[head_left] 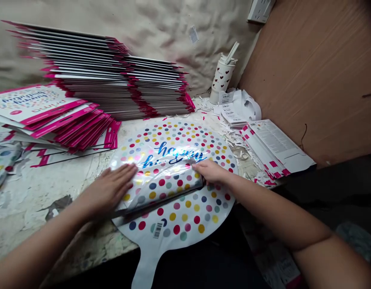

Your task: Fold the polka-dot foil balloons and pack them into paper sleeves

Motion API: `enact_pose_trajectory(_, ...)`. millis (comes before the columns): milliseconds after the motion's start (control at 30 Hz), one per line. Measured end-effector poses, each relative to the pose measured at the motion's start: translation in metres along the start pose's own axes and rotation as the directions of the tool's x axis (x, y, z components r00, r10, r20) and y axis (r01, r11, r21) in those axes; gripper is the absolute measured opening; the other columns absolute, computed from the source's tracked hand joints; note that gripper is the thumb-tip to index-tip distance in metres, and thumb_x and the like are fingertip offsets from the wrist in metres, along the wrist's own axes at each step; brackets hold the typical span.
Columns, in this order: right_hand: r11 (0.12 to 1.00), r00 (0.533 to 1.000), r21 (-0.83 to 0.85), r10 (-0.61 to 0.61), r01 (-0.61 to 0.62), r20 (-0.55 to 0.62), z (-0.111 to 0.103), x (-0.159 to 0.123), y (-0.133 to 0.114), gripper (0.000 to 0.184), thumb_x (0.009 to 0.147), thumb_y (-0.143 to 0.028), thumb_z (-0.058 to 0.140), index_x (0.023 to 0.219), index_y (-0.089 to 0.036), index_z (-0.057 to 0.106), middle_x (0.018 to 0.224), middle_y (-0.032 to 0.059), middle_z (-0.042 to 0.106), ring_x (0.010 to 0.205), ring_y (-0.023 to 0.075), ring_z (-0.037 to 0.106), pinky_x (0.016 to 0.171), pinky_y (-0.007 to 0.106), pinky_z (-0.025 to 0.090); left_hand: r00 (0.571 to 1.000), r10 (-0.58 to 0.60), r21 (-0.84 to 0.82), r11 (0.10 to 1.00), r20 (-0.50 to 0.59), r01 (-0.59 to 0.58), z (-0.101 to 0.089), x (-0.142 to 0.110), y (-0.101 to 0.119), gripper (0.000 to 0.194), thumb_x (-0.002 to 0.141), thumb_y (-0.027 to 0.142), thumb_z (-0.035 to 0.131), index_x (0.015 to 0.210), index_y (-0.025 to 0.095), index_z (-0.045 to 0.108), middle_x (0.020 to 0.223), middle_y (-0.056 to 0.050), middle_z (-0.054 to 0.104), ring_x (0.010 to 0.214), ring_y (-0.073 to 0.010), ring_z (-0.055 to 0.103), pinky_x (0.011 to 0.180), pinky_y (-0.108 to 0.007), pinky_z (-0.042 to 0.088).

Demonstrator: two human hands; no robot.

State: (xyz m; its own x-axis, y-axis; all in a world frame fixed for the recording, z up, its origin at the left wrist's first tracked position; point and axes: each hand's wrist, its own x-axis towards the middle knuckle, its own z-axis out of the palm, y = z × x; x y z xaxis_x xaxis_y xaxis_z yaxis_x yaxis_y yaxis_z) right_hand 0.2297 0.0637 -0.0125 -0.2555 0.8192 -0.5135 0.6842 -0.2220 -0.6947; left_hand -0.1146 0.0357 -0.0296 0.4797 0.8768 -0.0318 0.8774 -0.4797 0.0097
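A flat round foil balloon (185, 218), white with coloured dots and blue lettering, lies on the worn table (37, 192) with its neck hanging over the front edge. A folded dotted balloon (161, 182) lies across its middle. My left hand (108, 190) rests flat on the left end of the folded piece, fingers stretched out. On the right end, my right hand (212, 172) presses down with fingers curled together at the fold's edge.
A tall stack of pink-edged white cards (113, 80) stands at the back, with a lower fanned stack (53, 116) at left. At right lie more cards (272, 146), paper labels (236, 108), scraps, and a white cup with hearts (223, 78). A brown board (317, 72) walls the right side.
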Motion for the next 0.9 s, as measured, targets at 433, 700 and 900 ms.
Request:
enact_pose_trajectory(433,0.896,0.900,-0.430,-0.272,0.108,-0.340,0.018,-0.015,-0.013,0.038,0.087,-0.044,0.046,0.113,-0.016,0.052,0.104,0.0154,0.061,0.095,0.0283,0.060,0.076,0.042,0.049,0.976,0.061,-0.007,0.998,-0.210,-0.064,0.041,-0.015,0.137,0.073,0.085,0.055,0.037,0.143,0.015,0.021,0.144,-0.013,0.033,0.133,-0.0325,0.029,0.103,-0.049,0.033)
enact_pose_trajectory(700,0.272,0.639,-0.856,-0.765,0.440,0.086,0.047,-0.025,0.013,0.037,0.090,-0.010,0.030,0.119,-0.004,0.053,0.124,0.0223,0.054,0.117,0.0309,0.050,0.099,0.053,0.037,0.986,0.076,-0.076,0.993,-0.149,-0.088,0.029,-0.014,0.129,0.070,0.086,0.052,0.038,0.143,0.016,0.021,0.145,-0.012,0.030,0.135,-0.0315,0.025,0.103,-0.051,0.033)
enact_pose_trajectory(900,0.059,0.276,-0.721,-0.943,0.690,0.187,0.048,-0.057,0.014,0.030,0.090,-0.017,0.040,0.114,-0.024,0.057,0.113,0.0069,0.064,0.115,0.0210,0.053,0.109,0.047,0.028,0.993,0.001,-0.122,0.992,-0.118,-0.015,0.023,-0.003,0.125,0.057,0.083,0.032,0.044,0.135,0.007,0.038,0.137,-0.018,0.043,0.127,-0.0312,0.040,0.100,-0.049,0.039)
